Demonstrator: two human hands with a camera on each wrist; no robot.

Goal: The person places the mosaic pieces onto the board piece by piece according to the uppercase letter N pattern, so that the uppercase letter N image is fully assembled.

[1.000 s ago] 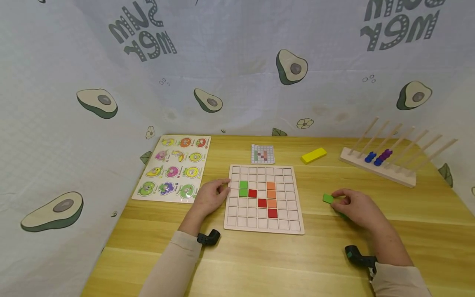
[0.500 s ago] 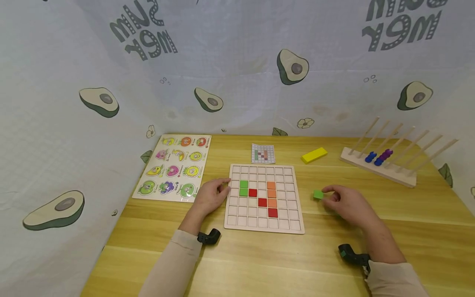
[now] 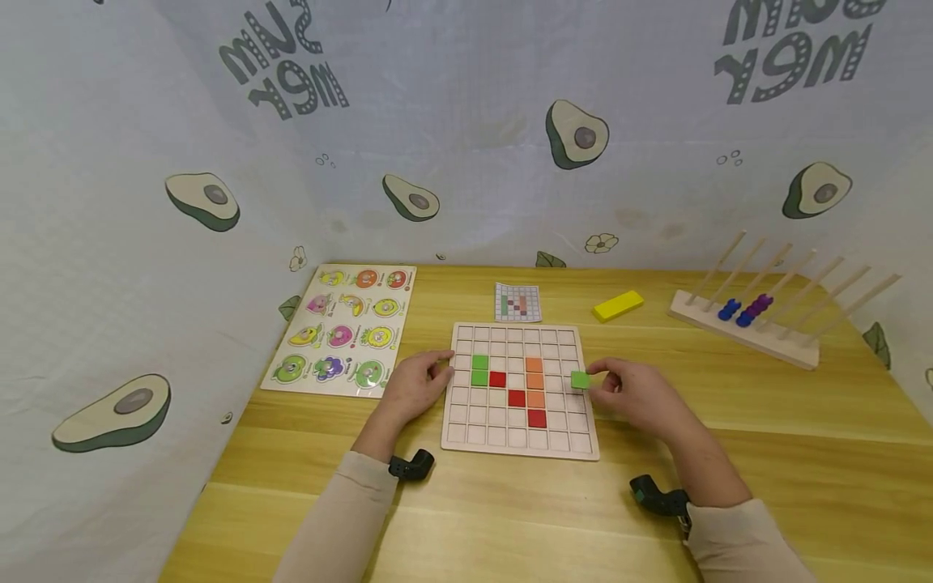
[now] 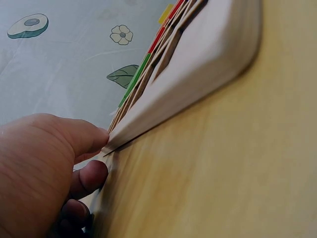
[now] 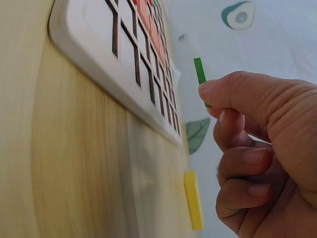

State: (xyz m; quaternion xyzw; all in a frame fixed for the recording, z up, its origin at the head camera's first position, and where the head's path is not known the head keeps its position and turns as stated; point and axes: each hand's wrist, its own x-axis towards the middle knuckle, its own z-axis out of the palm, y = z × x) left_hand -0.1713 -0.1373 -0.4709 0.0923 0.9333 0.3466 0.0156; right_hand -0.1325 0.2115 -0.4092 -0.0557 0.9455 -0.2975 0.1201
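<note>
My right hand [image 3: 634,397] pinches a small green square tile [image 3: 580,380] between thumb and finger. It is over the right edge of the wooden grid board [image 3: 557,441]. In the right wrist view the thin green tile [image 5: 199,70] stands edge-on at the fingertips, the other fingers curled below. My left hand [image 3: 415,387] rests at the board's left edge; in the left wrist view the thumb touches the board's edge [image 4: 163,116]. On the board lie two green tiles [image 3: 479,370], several red tiles [image 3: 517,397] and several orange tiles [image 3: 535,380].
Behind the board lies a pattern card [image 3: 518,303]. To its right are a yellow block [image 3: 618,306] and a wooden peg stand [image 3: 743,328] with blue and purple beads. A fruit puzzle board [image 3: 338,332] is at left. A printed curtain [image 3: 481,129] hangs behind the table.
My right hand has moved left with the green tile, from the bare table to the board's right edge. The left hand has stayed at the board.
</note>
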